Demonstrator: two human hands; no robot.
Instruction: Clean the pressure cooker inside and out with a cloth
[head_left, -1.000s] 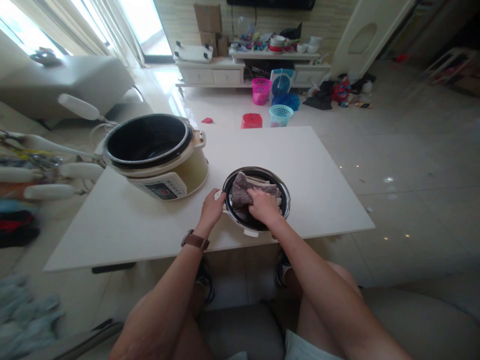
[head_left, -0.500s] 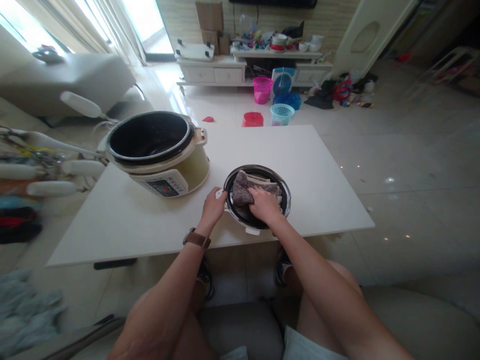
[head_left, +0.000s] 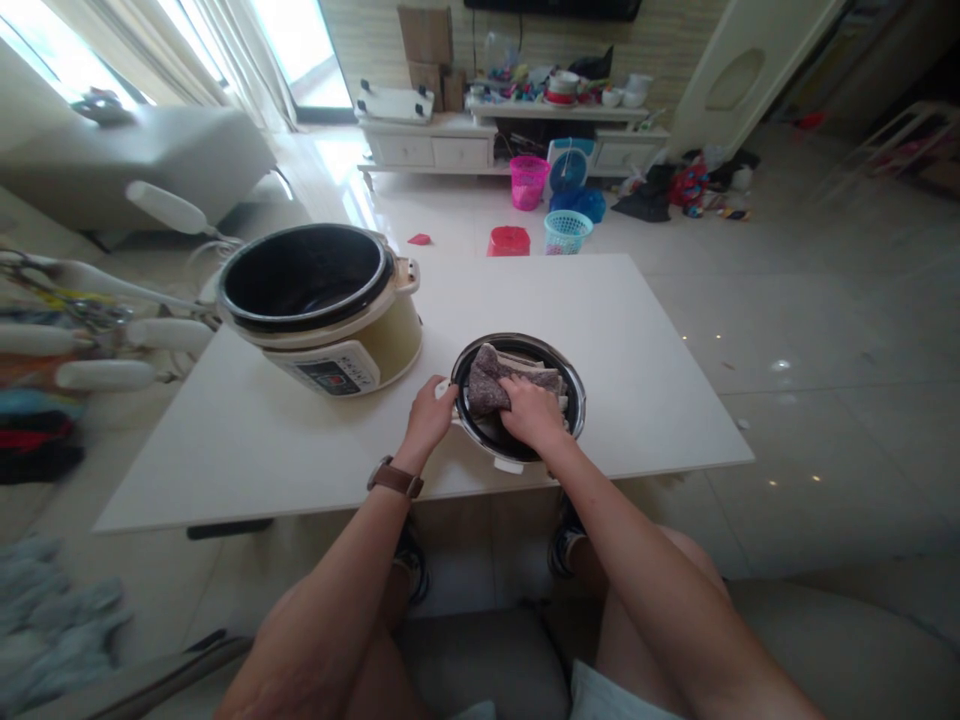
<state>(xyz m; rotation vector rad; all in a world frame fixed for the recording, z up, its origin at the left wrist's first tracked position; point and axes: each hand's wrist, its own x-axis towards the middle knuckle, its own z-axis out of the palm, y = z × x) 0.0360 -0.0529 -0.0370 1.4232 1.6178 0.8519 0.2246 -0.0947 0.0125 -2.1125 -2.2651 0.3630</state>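
A round pressure cooker lid (head_left: 576, 418) lies on the white table near its front edge, its dark inner side with a shiny rim facing up. My left hand (head_left: 430, 412) is closed on the white side handle of the lid. Inside the rim, a greyish-purple cloth (head_left: 489, 384) is bunched and folded. My right hand (head_left: 531, 412) is closed on this cloth and presses it to the lid's inner side; the fingertips are partly hidden in the folds. To the left stands the electric pressure cooker (head_left: 386, 345), uncovered, with a dark inner pot and a front control panel.
The white table (head_left: 637, 360) bears the cooker and lid. A white lamp-like fixture (head_left: 165, 207) with several arms stands beside the table's left side. Beyond the far edge are a red stool (head_left: 509, 240), a light-blue basket (head_left: 568, 230) and a pink basket (head_left: 529, 182).
The whole view has shifted slightly. Both hands, the cloth and the lid keep nearly the same places relative to each other.
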